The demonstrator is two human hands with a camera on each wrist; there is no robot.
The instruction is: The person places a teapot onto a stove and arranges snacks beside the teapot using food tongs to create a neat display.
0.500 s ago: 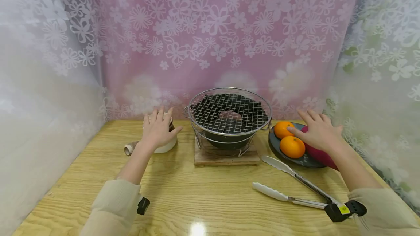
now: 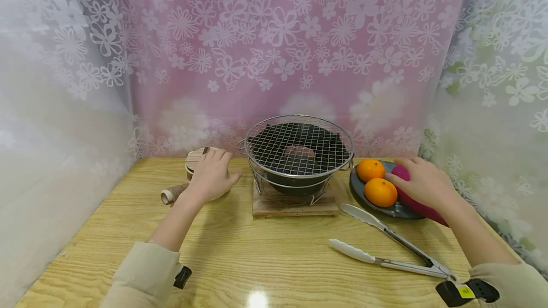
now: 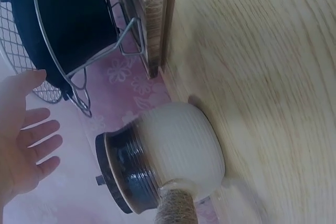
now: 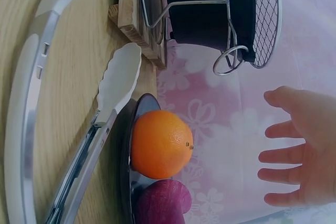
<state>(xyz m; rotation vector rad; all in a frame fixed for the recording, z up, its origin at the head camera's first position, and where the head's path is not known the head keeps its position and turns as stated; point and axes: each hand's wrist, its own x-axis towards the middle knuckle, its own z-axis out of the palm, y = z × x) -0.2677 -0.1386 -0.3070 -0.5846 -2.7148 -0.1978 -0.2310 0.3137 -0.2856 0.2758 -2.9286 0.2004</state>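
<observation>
Wood-grain tabletop [image 2: 239, 246]: toward its far corners, left hand [image 2: 212, 175] and right hand [image 2: 421, 182] hover, fingers relaxed and empty, above side-handled teapot [image 3: 176, 145] and dark plate [image 2: 402, 211], apparently pre-grasp; gripping would need lowering.

Head view: the camera looks from above and farthest back, forward and down across the table [image 2: 257, 246] to the pink curtain [image 2: 278, 37]. Left wrist view: low and close, the frame is rolled so that the table stands at right; it faces the lidded pot [image 3: 181, 145], also seen in the head view. Right wrist view: rolled the other way, table at left, it faces the tongs [image 4: 119, 80] and an orange [image 4: 160, 144] closely. Both wrist views share the grill [image 2: 295, 187], from opposite sides.
</observation>
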